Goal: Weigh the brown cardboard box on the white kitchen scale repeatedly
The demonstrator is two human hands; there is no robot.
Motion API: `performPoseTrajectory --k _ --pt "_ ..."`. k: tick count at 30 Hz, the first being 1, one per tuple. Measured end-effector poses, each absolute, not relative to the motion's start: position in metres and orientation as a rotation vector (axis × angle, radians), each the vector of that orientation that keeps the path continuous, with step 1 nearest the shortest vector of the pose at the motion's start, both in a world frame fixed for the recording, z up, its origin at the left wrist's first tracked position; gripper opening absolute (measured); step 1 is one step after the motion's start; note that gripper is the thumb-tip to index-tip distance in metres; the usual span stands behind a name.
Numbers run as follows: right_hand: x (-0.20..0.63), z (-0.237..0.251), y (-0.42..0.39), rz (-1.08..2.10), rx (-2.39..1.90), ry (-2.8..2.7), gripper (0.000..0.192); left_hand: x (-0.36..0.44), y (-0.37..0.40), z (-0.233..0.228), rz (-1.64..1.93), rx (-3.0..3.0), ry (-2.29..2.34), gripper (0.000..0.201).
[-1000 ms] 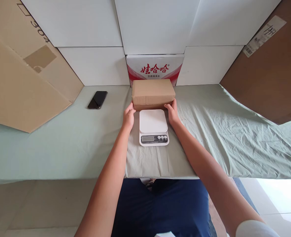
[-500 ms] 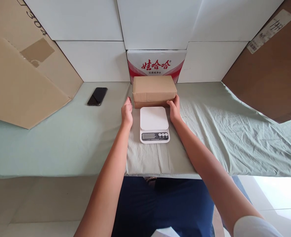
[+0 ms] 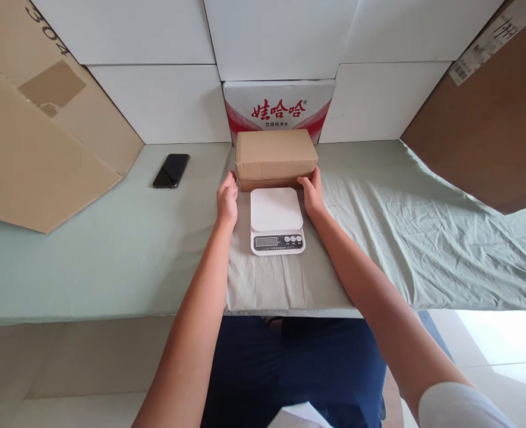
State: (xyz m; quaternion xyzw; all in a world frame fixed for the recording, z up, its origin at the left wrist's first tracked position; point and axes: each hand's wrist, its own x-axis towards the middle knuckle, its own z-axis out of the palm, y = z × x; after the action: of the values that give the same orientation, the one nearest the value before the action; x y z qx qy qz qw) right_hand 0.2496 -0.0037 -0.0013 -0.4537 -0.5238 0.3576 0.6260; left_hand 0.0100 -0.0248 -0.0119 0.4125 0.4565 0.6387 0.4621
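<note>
A closed brown cardboard box [image 3: 277, 156] rests on the cloth behind a white digital kitchen scale [image 3: 276, 209]. My right hand [image 3: 312, 191] grips the box's lower right front corner, its thumb across the front face and its fingers round the side. At the box's left front corner, my left hand [image 3: 227, 199] stands on edge with fingers stretched forward; it holds nothing, and whether the fingertips touch the box I cannot tell. Between my two hands lies the scale, with a bare platform and its display and buttons facing me.
A black phone [image 3: 171, 170] lies on the green cloth [image 3: 111, 255] to the left. Behind the box stands a white and red printed carton [image 3: 279, 95] against white panels. Large cardboard pieces flank the table at left [image 3: 44, 160] and right [image 3: 481, 119].
The whole view has shifted slightly, with things appearing a little higher and further left. Both hands keep their places at the box, and the scale has not moved.
</note>
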Motion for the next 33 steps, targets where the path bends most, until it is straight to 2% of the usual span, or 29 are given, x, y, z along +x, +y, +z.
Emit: performPoseTrajectory --k 9,14,20,33 --pt "0.249 -0.001 -0.004 0.788 -1.077 -1.251 0.052 0.012 -0.026 -0.008 1.557 1.025 1.115 0.069" --pt "0.249 0.000 -0.005 0.773 -1.043 -1.291 0.060 0.016 -0.032 0.000 1.547 1.104 1.049 0.058" --pt "0.248 0.002 -0.007 0.807 -1.080 -1.295 0.057 0.019 -0.036 0.007 1.526 1.160 1.003 0.054" --pt "0.248 0.006 -0.017 0.625 -0.903 -1.466 0.079 0.011 -0.038 0.006 1.650 1.349 0.905 0.069"
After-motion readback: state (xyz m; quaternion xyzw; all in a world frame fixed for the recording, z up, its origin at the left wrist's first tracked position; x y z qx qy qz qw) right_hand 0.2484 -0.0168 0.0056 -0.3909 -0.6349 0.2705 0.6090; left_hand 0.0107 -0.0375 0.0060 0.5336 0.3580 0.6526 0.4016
